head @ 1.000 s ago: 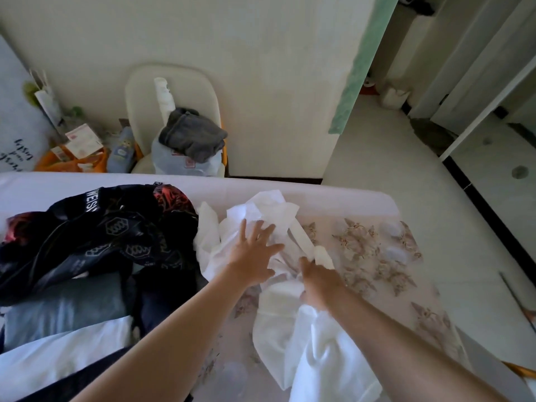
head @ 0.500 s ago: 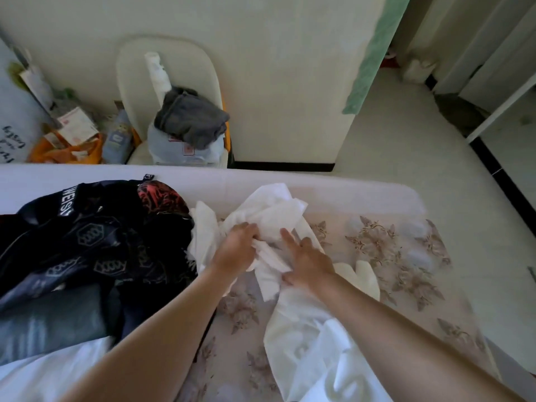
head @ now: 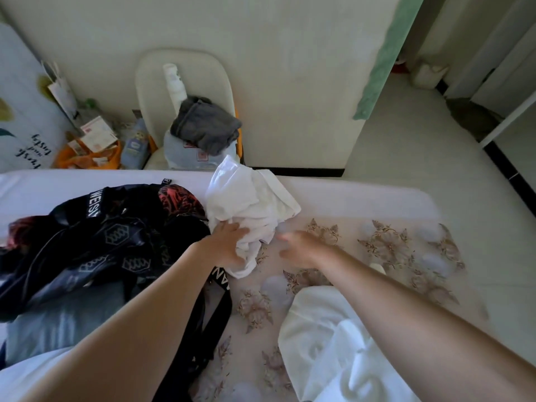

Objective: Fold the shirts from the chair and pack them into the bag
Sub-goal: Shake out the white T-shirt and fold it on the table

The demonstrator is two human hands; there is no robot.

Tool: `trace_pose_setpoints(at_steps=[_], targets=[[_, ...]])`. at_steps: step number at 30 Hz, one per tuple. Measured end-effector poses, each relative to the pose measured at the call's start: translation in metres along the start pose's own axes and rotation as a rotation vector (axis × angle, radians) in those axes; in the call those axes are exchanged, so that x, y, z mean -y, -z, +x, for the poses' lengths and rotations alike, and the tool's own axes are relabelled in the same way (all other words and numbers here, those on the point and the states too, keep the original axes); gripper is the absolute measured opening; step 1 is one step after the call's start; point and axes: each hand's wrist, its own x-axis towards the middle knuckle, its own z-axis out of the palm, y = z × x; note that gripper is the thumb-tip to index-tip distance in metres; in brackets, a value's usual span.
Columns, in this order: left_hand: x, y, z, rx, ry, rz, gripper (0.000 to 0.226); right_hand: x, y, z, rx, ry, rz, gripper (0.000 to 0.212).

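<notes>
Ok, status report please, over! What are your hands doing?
Left hand grips the crumpled white shirt. Right hand loose, empty, beside it. Black bag lies just left. Gray garment on the chair. Nothing blocking.

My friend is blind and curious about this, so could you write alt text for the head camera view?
A person's left hand grips a crumpled white shirt on a floral bed, beside a black patterned bag; the blurred right hand is close by, holding nothing. Behind the bed, a chair holds a grey garment.
</notes>
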Motion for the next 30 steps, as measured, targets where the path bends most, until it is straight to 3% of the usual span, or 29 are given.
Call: trace_pose_setpoints(at_steps=[5,8,11,15,19,21,22,24,26,30], targets=[[-0.023,0.007,-0.024,-0.325,0.081,0.174,0.063,-0.029,-0.005,-0.042,-0.236,0.040,0.168,0.046],[-0.060,-0.001,-0.041,-0.539,-0.053,0.044,0.049,-0.049,-0.007,-0.073,-0.314,0.011,0.260,0.040],[-0.107,-0.025,-0.062,-0.424,-0.255,-0.180,0.038,-0.073,-0.018,-0.108,-0.366,-0.030,0.252,0.034],[-0.154,-0.065,-0.098,-0.141,-0.355,-0.358,0.031,-0.103,-0.044,-0.162,-0.476,-0.089,0.168,0.040],[-0.168,-0.120,-0.122,0.010,-0.378,-0.254,0.073,-0.118,-0.091,-0.226,-0.685,-0.069,0.010,0.056],[-0.172,-0.144,-0.129,0.041,-0.362,-0.206,0.083,-0.122,-0.119,-0.249,-0.657,-0.132,-0.047,0.073],[-0.174,-0.152,-0.132,0.030,-0.343,-0.218,0.075,-0.122,-0.129,-0.258,-0.589,-0.193,-0.018,0.086],[-0.179,-0.159,-0.139,-0.010,-0.319,-0.251,0.038,-0.123,-0.144,-0.267,-0.431,-0.326,0.171,0.103],[-0.181,-0.156,-0.148,-0.010,-0.318,-0.315,0.016,-0.127,-0.148,-0.272,-0.377,-0.382,0.323,0.097],[-0.179,-0.127,-0.171,-0.141,-0.308,-0.352,0.015,-0.118,-0.121,-0.284,-0.384,-0.313,0.455,0.073]])
